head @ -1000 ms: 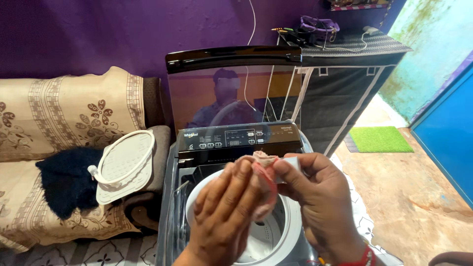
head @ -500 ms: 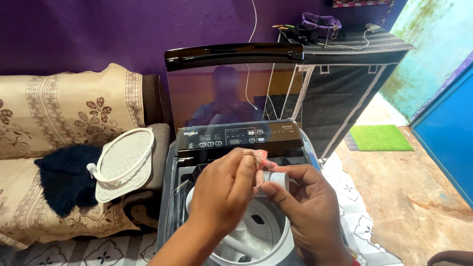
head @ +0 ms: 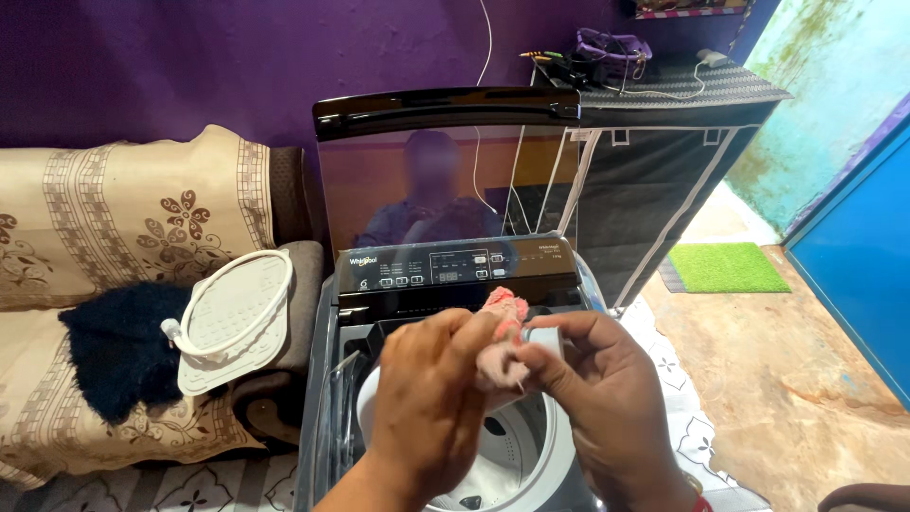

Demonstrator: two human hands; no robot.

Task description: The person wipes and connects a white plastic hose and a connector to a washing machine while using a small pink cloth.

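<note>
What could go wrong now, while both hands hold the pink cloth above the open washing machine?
The pink cloth is pinched only between the fingers of the left hand and right hand, so it might slip into the drum below. The raised lid stands upright close behind; it could perhaps fall onto the hands if bumped.

Both hands, left hand [head: 431, 398] and right hand [head: 607, 398], on a pink cloth [head: 500, 346] above the open washing machine [head: 455, 275].

Open drum [head: 512, 455] below (lid [head: 445, 171] behind)
</note>
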